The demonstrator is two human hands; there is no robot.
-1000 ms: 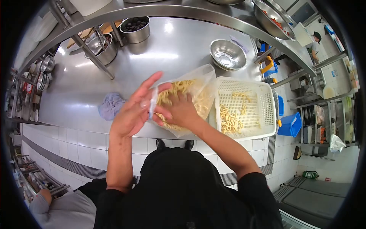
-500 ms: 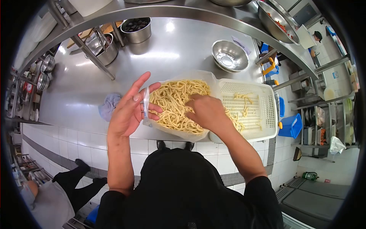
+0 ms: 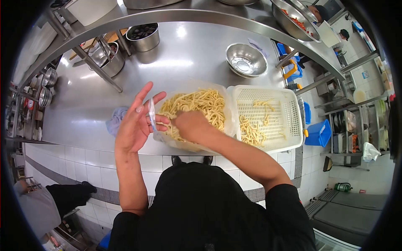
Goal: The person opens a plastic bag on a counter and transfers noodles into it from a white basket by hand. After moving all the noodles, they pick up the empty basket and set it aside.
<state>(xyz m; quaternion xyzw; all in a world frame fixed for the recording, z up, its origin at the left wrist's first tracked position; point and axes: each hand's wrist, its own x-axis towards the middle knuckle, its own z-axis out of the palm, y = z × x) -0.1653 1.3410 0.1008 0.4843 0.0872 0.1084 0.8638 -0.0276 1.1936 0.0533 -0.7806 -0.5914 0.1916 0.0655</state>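
Note:
A clear plastic bag (image 3: 228,121) full of thick yellow noodles (image 3: 205,102) lies in front of me. My right hand (image 3: 191,125) reaches across to the bag's left part, its fingers curled down among the noodles and partly hidden by them. At the bag's left edge is my left hand (image 3: 137,123), palm turned toward the noodles, index finger raised. A narrow strip of clear plastic (image 3: 152,113) runs across its fingers and is held there. To the right, a white perforated basket (image 3: 289,121) holds a loose heap of noodles and a few strands.
A steel bowl (image 3: 247,60) stands beyond the basket. At the back left are a pot with dark contents (image 3: 144,42) and another pot (image 3: 114,65). A cloth (image 3: 116,121) lies left of my left hand. An overhead shelf (image 3: 201,16) crosses the far side. Another person (image 3: 37,209) is at lower left.
My right hand has moved left across the noodles, toward my left hand. The left hand keeps its pose with the plastic strip. The whole view has shifted slightly.

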